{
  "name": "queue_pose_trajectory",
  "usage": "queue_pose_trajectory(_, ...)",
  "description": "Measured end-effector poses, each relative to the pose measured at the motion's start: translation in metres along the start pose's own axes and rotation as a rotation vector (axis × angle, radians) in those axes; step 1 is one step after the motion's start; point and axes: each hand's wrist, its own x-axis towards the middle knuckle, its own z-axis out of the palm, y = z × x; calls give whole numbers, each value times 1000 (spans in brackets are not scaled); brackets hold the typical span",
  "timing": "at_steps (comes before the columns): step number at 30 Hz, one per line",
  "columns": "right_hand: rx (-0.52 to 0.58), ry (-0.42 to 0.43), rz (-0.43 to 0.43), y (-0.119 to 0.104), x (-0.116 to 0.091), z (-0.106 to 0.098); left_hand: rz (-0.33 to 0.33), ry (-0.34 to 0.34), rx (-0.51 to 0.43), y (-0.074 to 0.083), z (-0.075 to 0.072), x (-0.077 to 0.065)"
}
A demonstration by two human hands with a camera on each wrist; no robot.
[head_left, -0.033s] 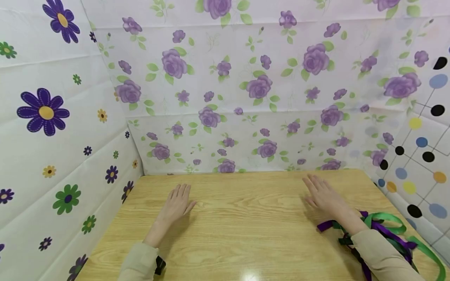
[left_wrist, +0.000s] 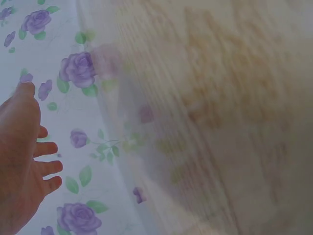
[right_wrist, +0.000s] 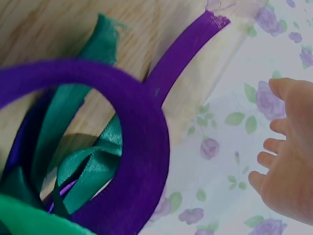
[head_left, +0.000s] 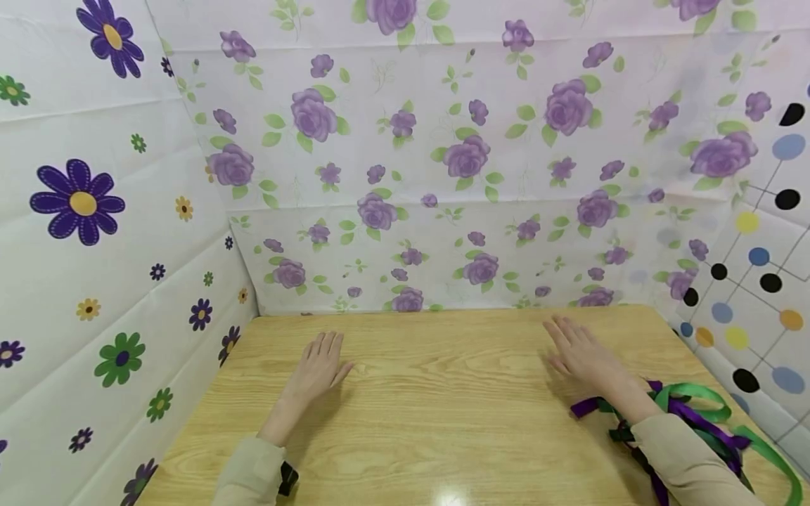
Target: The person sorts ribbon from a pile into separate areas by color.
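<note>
My left hand (head_left: 320, 363) is held out flat with straight fingers over the left part of the wooden table (head_left: 436, 400), its thumb spread to the side. In the left wrist view the same hand (left_wrist: 22, 152) shows straight fingers and nothing in them. On the right, my right hand (head_left: 579, 357) reaches toward the back edge, fingers extended and holding nothing. Nearest to it lies a tangle of ribbons, purple (head_left: 699, 414) and green (head_left: 702, 391), partly hidden under the right forearm. Close up in the right wrist view, a purple ribbon (right_wrist: 146, 142) curls over a green ribbon (right_wrist: 100, 41).
A purple-rose sheet (head_left: 436, 176) hangs behind the table's back edge. Flower-print sheeting (head_left: 126, 281) stands along the left side, and a dotted sheet (head_left: 759, 309) borders the right. A black item (head_left: 287, 478) shows at the left sleeve.
</note>
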Motion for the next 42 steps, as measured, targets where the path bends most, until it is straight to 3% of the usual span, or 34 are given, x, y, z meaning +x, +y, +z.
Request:
queue_pose_trajectory(10,124,68,-15,4,2,-4,2,33,-24,2,-3,2)
queue_pose_trajectory(19,367,-62,81,6,-8,-24,-26,20,-120,4,-10,-1)
queue_pose_trajectory(26,451,-84,117,11,-15,-27,-87,-62,-208,8,-13,-1)
queue_pose_trajectory(31,504,-89,110,12,-16,-25,-76,-42,-247,7,-16,-3)
queue_pose_trajectory(37,565,-84,110,14,-23,-32,-108,-71,-361,10,-24,-3)
queue_pose_trajectory(42,532,-36,80,19,-30,-38,-192,-175,-561,15,-27,-6)
